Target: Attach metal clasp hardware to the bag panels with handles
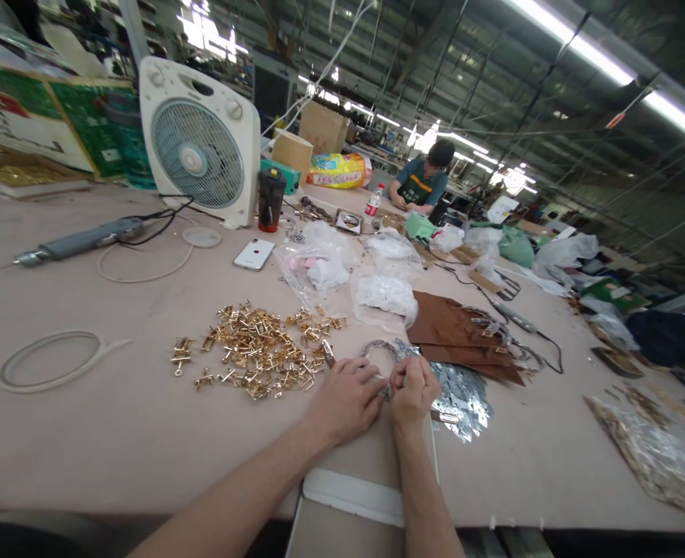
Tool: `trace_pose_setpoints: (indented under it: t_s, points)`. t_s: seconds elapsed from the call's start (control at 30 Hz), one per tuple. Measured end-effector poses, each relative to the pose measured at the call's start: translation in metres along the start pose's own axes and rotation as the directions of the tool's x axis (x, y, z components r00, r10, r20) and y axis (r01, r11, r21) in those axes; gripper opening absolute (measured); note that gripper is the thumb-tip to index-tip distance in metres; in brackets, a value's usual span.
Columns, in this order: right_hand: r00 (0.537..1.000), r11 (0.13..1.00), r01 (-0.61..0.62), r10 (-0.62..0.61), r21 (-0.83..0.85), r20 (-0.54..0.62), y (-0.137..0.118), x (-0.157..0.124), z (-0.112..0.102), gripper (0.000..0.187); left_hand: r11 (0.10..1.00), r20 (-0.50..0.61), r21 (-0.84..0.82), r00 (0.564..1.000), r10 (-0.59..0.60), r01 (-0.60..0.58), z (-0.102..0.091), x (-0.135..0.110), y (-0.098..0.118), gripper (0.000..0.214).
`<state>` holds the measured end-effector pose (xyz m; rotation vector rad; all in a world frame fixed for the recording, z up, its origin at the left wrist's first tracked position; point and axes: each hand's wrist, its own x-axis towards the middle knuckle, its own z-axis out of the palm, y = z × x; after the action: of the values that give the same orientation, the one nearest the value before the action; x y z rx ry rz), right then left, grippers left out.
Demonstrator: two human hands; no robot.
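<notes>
The strap pokes out just right of the gold pile — the open left hand lies flat there, maybe to keep it still. Farther right, the right hand is curled closed — on what, I can't tell.

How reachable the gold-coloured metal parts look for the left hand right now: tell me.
Probably yes: the left hand is close beside the gold-coloured metal parts, and no barrier shows between them. It seems occupied next to the right hand, though, so it may need freeing first.
</notes>
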<state>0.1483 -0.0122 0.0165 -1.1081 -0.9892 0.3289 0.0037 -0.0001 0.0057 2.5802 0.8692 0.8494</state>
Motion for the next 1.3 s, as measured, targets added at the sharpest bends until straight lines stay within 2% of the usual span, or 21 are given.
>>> trace_pose_setpoints:
  t_s: [0.17,0.3,0.43,0.57,0.77,0.93,1.07,1.3]
  points:
    - [0.990,0.980,-0.090,0.106,0.177,-0.088,-0.010,0.009,-0.005,0.041,1.000,-0.003,0.006,1.000,0.019,-0.019,-0.001,-0.001,0.001,0.028]
    - [0.994,0.964,-0.077,0.096,0.255,-0.061,-0.018,0.015,-0.010,0.038,1.000,0.003,-0.007,1.000,0.019,-0.019,-0.003,0.000,0.002,0.029]
    - [0.991,0.969,-0.132,0.130,0.209,0.024,-0.012,0.013,-0.006,0.037,1.000,0.009,-0.008,1.000,0.014,-0.013,-0.005,0.000,0.002,0.026]
    - [0.986,0.967,-0.169,0.165,0.190,0.038,-0.010,0.008,-0.002,0.038,1.000,0.011,-0.002,1.000,0.017,-0.017,-0.005,0.000,0.002,0.023]
    - [0.996,0.971,-0.092,0.088,0.222,0.030,-0.026,0.015,-0.006,0.038,1.000,0.016,-0.022,1.000,0.009,-0.009,-0.004,0.000,0.001,0.027]
    - [0.993,0.987,-0.114,0.109,0.117,0.048,-0.017,0.014,-0.007,0.041,0.999,0.009,-0.025,1.000,0.025,-0.024,-0.003,-0.001,0.000,0.027]
    - [0.988,0.977,-0.149,0.141,0.156,0.058,-0.006,0.012,-0.006,0.040,0.999,0.013,-0.012,0.999,0.037,-0.037,-0.003,-0.001,-0.001,0.027]
    - [0.972,0.939,-0.218,0.184,0.266,0.145,-0.003,0.014,-0.010,0.039,1.000,0.014,-0.010,1.000,0.022,-0.022,-0.003,0.001,0.001,0.025]
